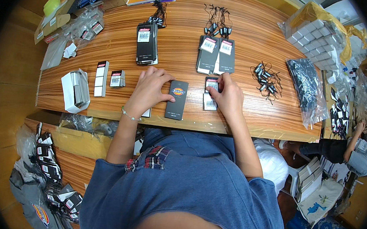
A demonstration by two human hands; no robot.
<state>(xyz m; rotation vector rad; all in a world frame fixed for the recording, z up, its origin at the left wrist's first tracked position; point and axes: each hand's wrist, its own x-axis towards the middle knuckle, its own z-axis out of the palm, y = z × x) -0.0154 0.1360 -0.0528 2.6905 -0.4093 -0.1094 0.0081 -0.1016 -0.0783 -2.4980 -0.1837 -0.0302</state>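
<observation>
A black hang tag [175, 107] with a coloured oval emblem lies at the table's front. My left hand [150, 87] rests beside it, fingers spread, with its thumb on the tag's left edge. A white corner of another card [147, 113] shows under my left wrist. To the right, my right hand [228, 96] pinches at the edge of a barcode label strip [210, 103], black on top with white printed parts. Its fingertips partly cover the strip. Beyond it lie stacks of black tags [226, 61] with barcode labels and black strings; another tag stack [145, 48] lies further left.
A white box of cards [72, 94] and small label stacks [101, 81] stand at left. Loose black strings [266, 80] and a plastic-wrapped black bundle [303, 83] lie at right. A bag of white boxes [314, 36] fills the far right corner. Another person [361, 156] is at right.
</observation>
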